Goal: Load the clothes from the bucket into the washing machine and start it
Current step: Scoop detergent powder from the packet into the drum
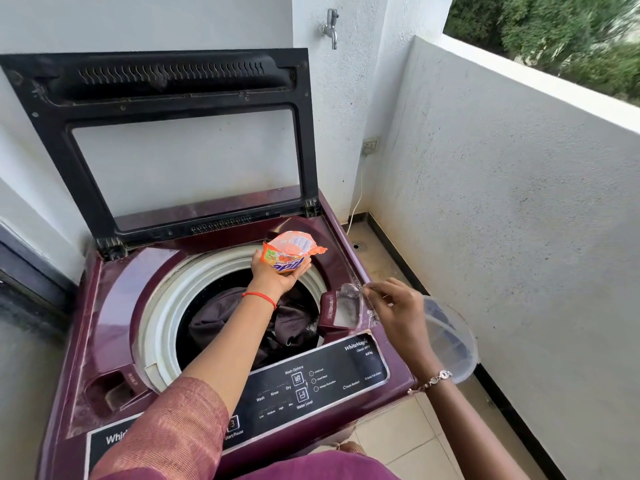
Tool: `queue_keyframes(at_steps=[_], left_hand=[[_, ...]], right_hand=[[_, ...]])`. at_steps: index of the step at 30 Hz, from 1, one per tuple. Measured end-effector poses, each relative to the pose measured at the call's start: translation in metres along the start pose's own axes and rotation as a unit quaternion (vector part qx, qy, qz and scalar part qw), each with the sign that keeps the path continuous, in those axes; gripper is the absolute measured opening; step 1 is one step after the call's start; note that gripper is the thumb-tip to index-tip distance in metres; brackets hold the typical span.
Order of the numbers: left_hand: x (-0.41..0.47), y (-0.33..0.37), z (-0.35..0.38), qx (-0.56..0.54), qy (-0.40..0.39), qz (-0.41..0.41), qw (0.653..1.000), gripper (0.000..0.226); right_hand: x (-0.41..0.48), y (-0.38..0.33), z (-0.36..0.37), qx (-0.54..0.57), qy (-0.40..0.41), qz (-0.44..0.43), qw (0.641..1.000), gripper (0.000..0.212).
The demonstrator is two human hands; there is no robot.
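A maroon top-loading washing machine [114,306] stands with its black lid [166,98] raised against the wall. Dark clothes [225,320] lie inside the drum. My left hand [277,275] reaches over the drum and holds an orange detergent packet [291,252], torn at the top. My right hand [398,313] is at the machine's right edge, fingers pinched on a small clear plastic scoop [349,296] over the pulled-out detergent drawer [337,315], which has white powder in it. A clear plastic bucket [450,341] sits just right of the machine, partly behind my right wrist.
The black control panel [311,386] with Wash Options, Water Level and Start/Pause labels runs along the machine's front. A tap [330,27] juts from the wall above. A white balcony wall [502,202] closes the right side; a wall socket [370,146] with a white cable and a floor drain [357,246] lie behind.
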State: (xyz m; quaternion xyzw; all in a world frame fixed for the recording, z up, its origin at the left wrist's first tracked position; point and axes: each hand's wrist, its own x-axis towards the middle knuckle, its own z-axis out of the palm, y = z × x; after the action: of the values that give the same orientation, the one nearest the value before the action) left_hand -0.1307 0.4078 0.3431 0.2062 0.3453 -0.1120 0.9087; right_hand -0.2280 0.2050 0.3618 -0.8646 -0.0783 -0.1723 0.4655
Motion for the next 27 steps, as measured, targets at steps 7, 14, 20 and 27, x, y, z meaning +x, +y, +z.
queue_keyframes(at_steps=[7,14,20,27], left_hand=[[-0.002,0.004,-0.001,0.012,0.002,0.002,1.000,0.061],[0.000,0.005,-0.002,0.021,-0.003,-0.003,1.000,0.063],[0.002,-0.026,0.007,-0.020,-0.058,0.062,0.996,0.057],[-0.004,0.001,0.008,0.053,0.022,0.031,0.998,0.062]], right_hand=[[0.037,-0.028,-0.028,0.252,0.152,0.053,0.954,0.009],[0.057,-0.058,-0.019,0.299,0.072,0.034,0.951,0.009],[0.051,-0.129,0.017,0.250,-0.121,-0.174,0.945,0.052],[0.053,-0.064,0.049,-0.042,-0.083,-0.158,0.983,0.012]])
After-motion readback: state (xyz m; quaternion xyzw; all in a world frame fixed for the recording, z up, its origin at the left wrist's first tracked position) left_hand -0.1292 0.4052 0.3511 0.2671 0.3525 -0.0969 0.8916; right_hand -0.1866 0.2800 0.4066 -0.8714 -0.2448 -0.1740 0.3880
